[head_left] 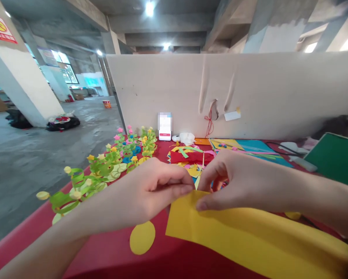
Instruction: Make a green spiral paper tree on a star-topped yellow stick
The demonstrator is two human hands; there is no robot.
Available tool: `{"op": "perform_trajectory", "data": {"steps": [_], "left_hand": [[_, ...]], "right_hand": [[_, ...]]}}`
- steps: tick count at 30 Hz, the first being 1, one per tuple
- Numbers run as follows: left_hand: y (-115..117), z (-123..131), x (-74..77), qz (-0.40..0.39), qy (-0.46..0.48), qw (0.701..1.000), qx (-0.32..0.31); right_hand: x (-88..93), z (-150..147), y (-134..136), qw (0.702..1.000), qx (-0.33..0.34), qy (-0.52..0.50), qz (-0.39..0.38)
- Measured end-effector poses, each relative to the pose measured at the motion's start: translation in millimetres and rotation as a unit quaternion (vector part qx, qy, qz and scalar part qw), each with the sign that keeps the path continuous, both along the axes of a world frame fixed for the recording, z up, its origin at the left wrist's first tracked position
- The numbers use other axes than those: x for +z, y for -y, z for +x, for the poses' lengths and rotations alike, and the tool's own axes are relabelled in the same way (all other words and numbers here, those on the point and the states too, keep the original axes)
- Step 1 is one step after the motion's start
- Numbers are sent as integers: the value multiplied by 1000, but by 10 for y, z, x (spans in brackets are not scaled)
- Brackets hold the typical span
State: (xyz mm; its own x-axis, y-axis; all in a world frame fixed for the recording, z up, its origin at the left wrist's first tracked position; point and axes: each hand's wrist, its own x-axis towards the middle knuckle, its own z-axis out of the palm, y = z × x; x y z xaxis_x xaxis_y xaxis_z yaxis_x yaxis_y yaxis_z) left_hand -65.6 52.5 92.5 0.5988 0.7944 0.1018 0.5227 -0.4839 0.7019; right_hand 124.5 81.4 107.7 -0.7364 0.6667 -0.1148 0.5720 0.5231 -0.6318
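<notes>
A long strip of yellow paper point(243, 236) is held up over the red table, its far edge pinched by both of my hands. My left hand point(159, 193) closes thumb against fingers at the paper's upper left corner. Close beside it, my right hand point(229, 182) grips the same edge, thumb on the near face and fingers behind, partly hidden. A faint crease runs down the paper below the right thumb. On the table left of the strip lies a yellow paper circle point(142, 238).
Paper crafts with green curls and small stars point(104, 166) line the table's left side. Colored paper scraps point(188, 155) lie behind my hands. A phone point(165, 126) leans on the white partition point(162, 85). A green board point(333, 159) stands at right.
</notes>
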Motion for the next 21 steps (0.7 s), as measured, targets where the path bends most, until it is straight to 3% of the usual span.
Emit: {"op": "perform_trajectory", "data": {"steps": [7,13,21], "left_hand": [[27,-28,17,8,-50,999,-19],[-24,13,-133,-33,-78,996,-28],[-36,78,-288,-103,-85,991,2]], "right_hand": [[-30,45,-28,999,-2,25,-49],[-98,50,-104,998,18,44,-33],[-103,14,-220,986,121,87,-78]]}}
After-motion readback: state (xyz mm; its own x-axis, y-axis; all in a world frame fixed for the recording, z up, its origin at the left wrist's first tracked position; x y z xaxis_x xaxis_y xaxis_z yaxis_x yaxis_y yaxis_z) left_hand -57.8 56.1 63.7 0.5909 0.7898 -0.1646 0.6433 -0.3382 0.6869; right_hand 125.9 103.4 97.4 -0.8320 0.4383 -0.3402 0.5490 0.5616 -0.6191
